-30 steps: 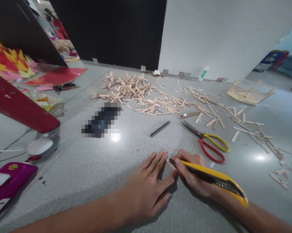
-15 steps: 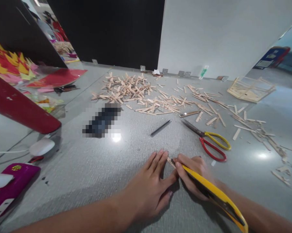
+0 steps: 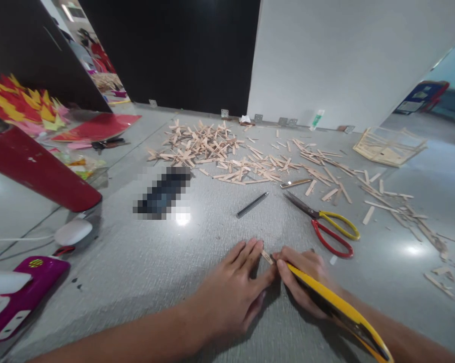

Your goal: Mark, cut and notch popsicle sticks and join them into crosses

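My left hand presses a small wooden stick against the grey surface with its fingertips and thumb. Fingers of my right hand wrap round a yellow-and-black utility knife, whose back end points to the lower right. The knife's front is at the stick's near end, by my left thumb; its blade is mostly hidden by my fingers. A small dark mark shows on the stick. Beyond my hands lie a pen and scissors with one yellow and one red handle.
Cut wooden sticks lie heaped and scattered towards the wall panels. A small wooden frame stands at far right. To the left are a pixelated dark object, a red cylinder, a white adapter and a purple power strip.
The knife and right hand have moved slightly down and right, so more of the stick shows between my hands. The left hand stays on it. The whole view has shifted a little.
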The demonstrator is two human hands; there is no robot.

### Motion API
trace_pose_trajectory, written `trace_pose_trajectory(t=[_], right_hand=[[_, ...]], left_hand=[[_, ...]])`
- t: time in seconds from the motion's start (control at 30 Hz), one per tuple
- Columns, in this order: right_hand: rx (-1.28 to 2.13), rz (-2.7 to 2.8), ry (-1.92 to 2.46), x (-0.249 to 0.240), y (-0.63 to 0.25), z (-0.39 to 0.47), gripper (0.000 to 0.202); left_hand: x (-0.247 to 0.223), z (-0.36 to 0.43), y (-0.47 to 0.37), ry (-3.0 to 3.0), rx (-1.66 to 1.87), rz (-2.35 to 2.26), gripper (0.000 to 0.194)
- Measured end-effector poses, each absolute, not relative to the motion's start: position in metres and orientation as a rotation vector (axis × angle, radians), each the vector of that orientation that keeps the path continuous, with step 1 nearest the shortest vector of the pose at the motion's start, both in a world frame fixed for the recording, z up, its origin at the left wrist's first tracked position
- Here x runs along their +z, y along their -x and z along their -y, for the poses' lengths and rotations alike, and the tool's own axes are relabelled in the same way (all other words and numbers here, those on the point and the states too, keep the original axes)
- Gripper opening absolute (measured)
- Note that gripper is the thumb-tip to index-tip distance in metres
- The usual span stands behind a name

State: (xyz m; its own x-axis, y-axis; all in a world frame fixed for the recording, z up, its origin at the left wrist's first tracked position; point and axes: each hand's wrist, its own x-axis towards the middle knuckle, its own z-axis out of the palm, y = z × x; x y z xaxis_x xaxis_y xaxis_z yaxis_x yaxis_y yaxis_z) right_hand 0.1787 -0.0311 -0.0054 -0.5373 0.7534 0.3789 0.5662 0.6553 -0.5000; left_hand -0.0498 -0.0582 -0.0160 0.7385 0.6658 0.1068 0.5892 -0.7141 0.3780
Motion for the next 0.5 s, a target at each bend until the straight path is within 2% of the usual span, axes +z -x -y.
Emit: trace_pose_trajectory(t=[0.13,0.27,0.37,0.5], right_hand=[[0.394,2.149,1.127,-0.009,-0.183,0.035,0.017],[0.363,2.070,1.162,-0.014,-0.185,0.036,0.019],[0.345,2.055,1.164,-0.014,-0.183,0.036,0.018],[0.329,2.065,1.141,-0.009,-0.179,0.035,0.017]], left_hand=[[-0.011,0.045,0.055,-2.535,0.373,-1.084,0.047],[0.001,0.033,0.064,-2.433,0.393,-1.284,0.025],[0.009,0.026,0.074,-2.309,0.436,-1.418,0.028],[0.035,0.018,0.084,-2.099,0.517,-1.434,0.021]])
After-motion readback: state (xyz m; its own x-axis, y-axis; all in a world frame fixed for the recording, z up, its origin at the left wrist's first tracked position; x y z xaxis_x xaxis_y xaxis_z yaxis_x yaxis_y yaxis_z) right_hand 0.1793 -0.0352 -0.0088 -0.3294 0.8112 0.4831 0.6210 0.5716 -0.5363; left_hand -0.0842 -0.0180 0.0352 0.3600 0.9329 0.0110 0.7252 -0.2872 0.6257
